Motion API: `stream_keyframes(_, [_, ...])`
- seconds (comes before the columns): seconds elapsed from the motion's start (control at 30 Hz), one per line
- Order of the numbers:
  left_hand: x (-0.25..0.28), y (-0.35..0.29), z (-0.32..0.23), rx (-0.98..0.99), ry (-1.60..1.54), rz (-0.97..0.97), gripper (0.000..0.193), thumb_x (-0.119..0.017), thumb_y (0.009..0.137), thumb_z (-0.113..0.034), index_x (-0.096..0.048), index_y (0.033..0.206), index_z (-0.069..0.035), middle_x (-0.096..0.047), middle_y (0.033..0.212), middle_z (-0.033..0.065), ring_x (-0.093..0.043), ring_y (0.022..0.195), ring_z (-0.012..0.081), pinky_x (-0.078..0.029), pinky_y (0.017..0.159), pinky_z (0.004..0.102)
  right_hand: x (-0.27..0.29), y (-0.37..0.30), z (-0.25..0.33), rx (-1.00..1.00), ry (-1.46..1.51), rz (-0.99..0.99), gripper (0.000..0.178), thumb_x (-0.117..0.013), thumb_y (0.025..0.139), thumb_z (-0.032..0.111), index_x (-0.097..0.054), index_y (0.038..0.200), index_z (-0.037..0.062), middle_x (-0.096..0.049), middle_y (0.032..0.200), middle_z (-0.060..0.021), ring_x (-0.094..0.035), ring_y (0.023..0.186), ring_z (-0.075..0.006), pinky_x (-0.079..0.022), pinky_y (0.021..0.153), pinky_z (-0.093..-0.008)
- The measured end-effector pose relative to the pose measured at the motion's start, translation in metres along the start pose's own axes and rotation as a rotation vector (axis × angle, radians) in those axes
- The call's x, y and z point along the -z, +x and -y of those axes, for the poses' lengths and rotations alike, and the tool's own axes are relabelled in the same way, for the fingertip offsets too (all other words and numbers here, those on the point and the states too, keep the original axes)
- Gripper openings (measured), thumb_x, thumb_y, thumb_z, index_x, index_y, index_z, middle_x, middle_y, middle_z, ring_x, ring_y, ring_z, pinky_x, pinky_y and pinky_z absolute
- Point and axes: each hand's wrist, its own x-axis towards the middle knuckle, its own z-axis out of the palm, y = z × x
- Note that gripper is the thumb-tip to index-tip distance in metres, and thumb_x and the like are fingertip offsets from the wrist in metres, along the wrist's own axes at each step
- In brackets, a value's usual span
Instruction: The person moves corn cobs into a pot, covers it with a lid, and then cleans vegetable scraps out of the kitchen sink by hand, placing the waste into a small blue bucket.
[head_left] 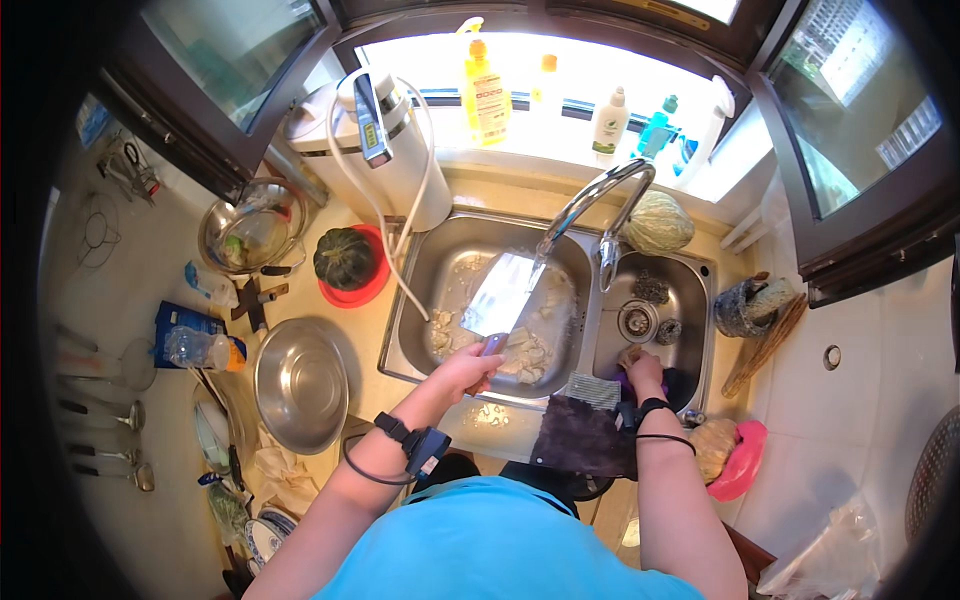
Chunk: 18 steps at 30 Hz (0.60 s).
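Cleaver [499,292] over sink basin [470,236] of pale scraps [528,366]

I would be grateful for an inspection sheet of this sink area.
Surface: yellowish counter; twin-basin steel sink, pale scraps in the left basin.
Job's things: cleaver, blade over the left basin.
Clutter: steel bowl and green squash left of the sink.
Hands: left hand grips the cleaver's handle; right hand is in the right basin, its hold unclear.
Cables: white hose reaching into the left basin; black cord around the right forearm.
Surroundings: open windows, bottles standing between them.
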Motion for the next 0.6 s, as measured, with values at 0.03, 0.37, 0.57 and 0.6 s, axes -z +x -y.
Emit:
stream_keyframes(0.03, [0.005,0.002,0.005,0.006,-0.005,-0.012,0.018,-0.063,0.086,-0.021,-0.05,0.085,-0.01,-0.051,0.067,-0.0017,-0.05,0.048,0.0104,-0.04,0.045,0.0237,0.006,0.001,0.012,0.009,-0.001,0.011,0.029,-0.059,0.082,0.029,-0.066,0.107,0.0152,-0.053,0.119,-0.0186,-0.052,0.111,-0.0338,-0.044,0.094,-0.0413])
stream_keyframes(0.37, [0.012,0.012,-0.004,-0.214,0.025,0.005,0.019,-0.063,0.086,-0.02,-0.05,0.092,-0.008,-0.05,0.065,-0.0016,-0.05,0.048,0.0089,-0.04,0.045,0.0225,0.059,-0.076,0.093,0.36,0.151,0.06,0.042,-0.073,0.069,0.027,-0.065,0.106,0.0087,-0.065,0.101,-0.0166,-0.061,0.099,-0.032,-0.049,0.086,-0.0385])
stream_keyframes(0.57, [0.016,0.021,0.009,-0.259,0.028,0.03,0.04,-0.063,0.083,-0.021,-0.051,0.117,-0.005,-0.05,0.067,-0.001,-0.048,0.047,0.0087,-0.036,0.041,0.0227,0.035,-0.102,0.068,0.386,-0.238,0.193,0.041,-0.076,0.064,0.029,-0.067,0.098,0.0074,-0.065,0.099,-0.0171,-0.059,0.099,-0.0343,-0.047,0.087,-0.041])
stream_keyframes(0.6, [0.018,0.022,0.011,-0.255,0.027,0.044,0.043,-0.063,0.083,-0.021,-0.05,0.121,-0.005,-0.05,0.067,-0.001,-0.048,0.047,0.0087,-0.036,0.041,0.0226,0.037,-0.1,0.067,0.378,-0.224,0.169,0.044,-0.078,0.061,0.028,-0.067,0.098,0.0074,-0.064,0.1,-0.0168,-0.059,0.098,-0.0336,-0.047,0.088,-0.0407])
